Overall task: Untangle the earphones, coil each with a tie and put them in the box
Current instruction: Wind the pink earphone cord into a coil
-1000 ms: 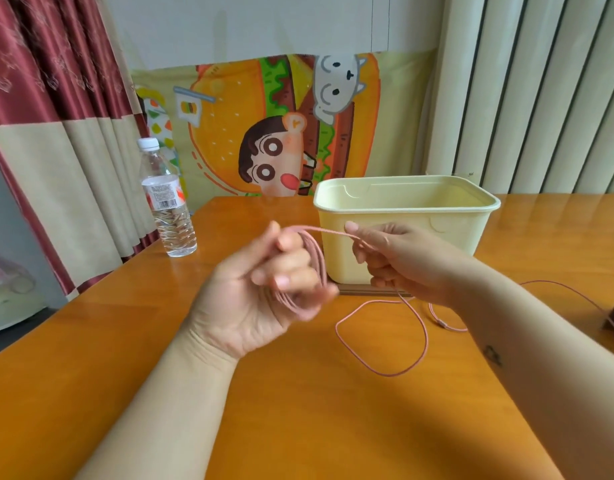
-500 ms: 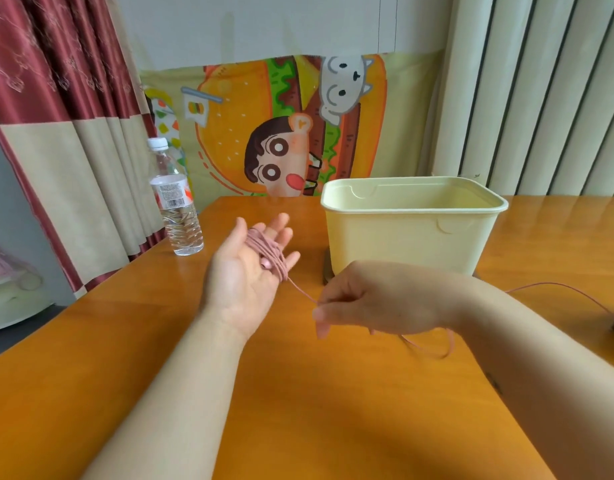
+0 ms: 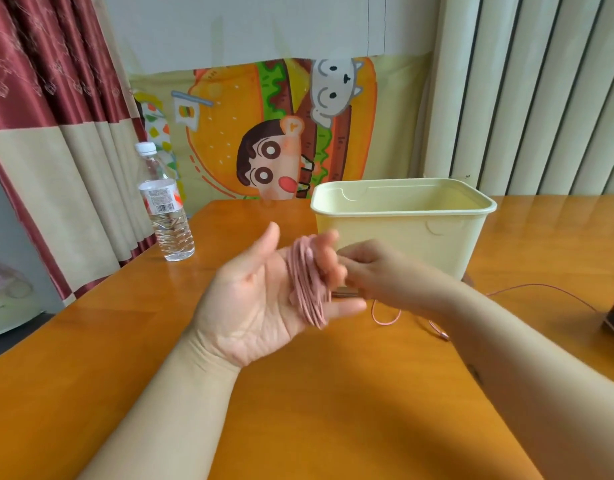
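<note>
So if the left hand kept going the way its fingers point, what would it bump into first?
Probably the box: the left hand, wrapped in pink cord, points at its near wall, though depth is hard to judge.

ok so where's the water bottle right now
In the head view the water bottle stands upright at the table's far left edge, beside the curtain, left of the left hand.

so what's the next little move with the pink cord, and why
Probably one more wrap: the right hand brings the cord round the left hand again. A coil already sits on those fingers, but a loose tail lies on the table, so tying seems premature.
</note>
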The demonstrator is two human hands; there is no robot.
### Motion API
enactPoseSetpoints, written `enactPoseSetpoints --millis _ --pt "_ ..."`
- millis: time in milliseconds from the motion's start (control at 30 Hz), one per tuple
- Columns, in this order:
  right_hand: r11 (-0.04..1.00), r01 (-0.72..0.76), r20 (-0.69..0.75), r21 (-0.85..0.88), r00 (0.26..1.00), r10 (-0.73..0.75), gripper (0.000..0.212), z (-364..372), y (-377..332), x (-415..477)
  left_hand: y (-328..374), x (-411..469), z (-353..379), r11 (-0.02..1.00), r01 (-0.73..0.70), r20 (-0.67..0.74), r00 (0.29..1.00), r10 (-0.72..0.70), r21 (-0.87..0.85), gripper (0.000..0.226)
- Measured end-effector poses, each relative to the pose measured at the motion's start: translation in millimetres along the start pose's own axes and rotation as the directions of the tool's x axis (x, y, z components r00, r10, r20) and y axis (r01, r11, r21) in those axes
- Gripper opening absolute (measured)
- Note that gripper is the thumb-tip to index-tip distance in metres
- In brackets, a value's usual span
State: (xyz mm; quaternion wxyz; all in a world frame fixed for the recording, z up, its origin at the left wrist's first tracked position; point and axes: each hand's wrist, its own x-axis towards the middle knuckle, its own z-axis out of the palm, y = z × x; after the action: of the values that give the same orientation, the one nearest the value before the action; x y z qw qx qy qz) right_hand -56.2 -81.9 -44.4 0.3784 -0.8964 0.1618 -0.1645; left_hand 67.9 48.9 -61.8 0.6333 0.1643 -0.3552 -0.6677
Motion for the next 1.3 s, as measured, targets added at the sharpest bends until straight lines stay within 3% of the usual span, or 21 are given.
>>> enactPoseSetpoints --millis 67,100,167,233,267,333,400,567,633,700,767,833,933,1000,1100,1167,1200,1300 --pt "0.999 -0.005 0.119 -0.039 0.993 0.009 0.035 11 -3 -1 2 3 1 0.973 -0.167 -0.084 0.984 0.155 -0.157 0.050" --pt "0.995 -0.002 0.186 -0.102 0.982 0.021 0.032 14 -7 -3 4 3 1 0.948 -0.286 -0.192 0.947 0.257 -0.140 0.047" --pt "0.977 0.027 0.345 -0.213 0.937 0.049 0.027 15 -16 -9 8 5 0 0.904 -0.417 -0.436 0.799 0.413 0.093 0.044" --pt "0.966 0.077 0.429 -0.248 0.902 0.038 0.025 8 -26 -16 10 8 -8 0.885 -0.298 -0.513 0.730 0.452 0.357 0.044" --pt "0.964 0.112 0.409 -0.241 0.913 -0.004 0.023 3 -33 -18 9 8 -10 0.865 -0.194 -0.511 0.738 0.439 0.463 0.045" --pt "0.958 0.187 0.290 -0.216 0.949 -0.120 0.022 -9 -43 -21 3 6 -9 0.814 -0.007 -0.466 0.817 0.339 0.581 0.052" --pt "0.960 0.213 0.152 -0.183 0.971 -0.186 0.023 -23 -46 -23 -5 4 -3 0.797 0.093 -0.391 0.901 0.187 0.596 0.051" --pt "0.986 0.166 -0.049 0.004 0.985 -0.166 0.025 -36 -32 -16 -11 2 3 0.897 0.131 -0.111 0.990 -0.093 0.422 0.045" --pt "0.982 0.149 -0.053 0.117 0.988 -0.144 0.028 -26 -25 -11 -10 3 8 0.970 0.067 0.072 0.994 -0.086 0.235 0.042" --pt "0.977 0.113 -0.021 0.183 0.994 -0.111 0.037 -10 -19 -7 -6 3 10 0.999 -0.030 0.124 0.992 0.028 0.014 0.041" --pt "0.979 0.028 0.076 0.202 0.996 -0.044 0.037 7 -15 -5 -2 3 9 0.979 -0.149 0.070 0.985 0.160 -0.139 0.041" --pt "0.982 -0.063 0.249 0.176 0.968 0.017 0.033 18 -13 -6 2 4 6 0.927 -0.318 -0.113 0.947 0.300 -0.198 0.040" --pt "0.996 -0.084 0.417 0.031 0.907 0.063 0.030 19 -17 -9 8 6 0 0.864 -0.499 -0.498 0.735 0.460 0.062 0.036" --pt "0.999 -0.040 0.450 -0.033 0.891 0.050 0.024 12 -24 -13 10 9 -5 0.857 -0.452 -0.576 0.643 0.505 0.247 0.036" --pt "0.996 0.032 0.456 -0.080 0.890 0.008 0.018 -3 -37 -20 7 10 -9 0.813 -0.256 -0.567 0.607 0.556 0.523 0.038" --pt "0.993 0.080 0.399 -0.085 0.916 -0.040 0.024 -12 -41 -22 1 9 -9 0.727 -0.078 -0.509 0.663 0.549 0.682 0.042" --pt "0.992 0.100 0.348 -0.073 0.935 -0.069 0.027 -15 -41 -22 -3 8 -8 0.689 0.007 -0.480 0.723 0.497 0.725 0.047" --pt "0.994 0.108 0.191 -0.031 0.976 -0.100 0.033 -21 -38 -21 -12 7 -2 0.631 0.193 -0.407 0.888 0.213 0.751 0.066"
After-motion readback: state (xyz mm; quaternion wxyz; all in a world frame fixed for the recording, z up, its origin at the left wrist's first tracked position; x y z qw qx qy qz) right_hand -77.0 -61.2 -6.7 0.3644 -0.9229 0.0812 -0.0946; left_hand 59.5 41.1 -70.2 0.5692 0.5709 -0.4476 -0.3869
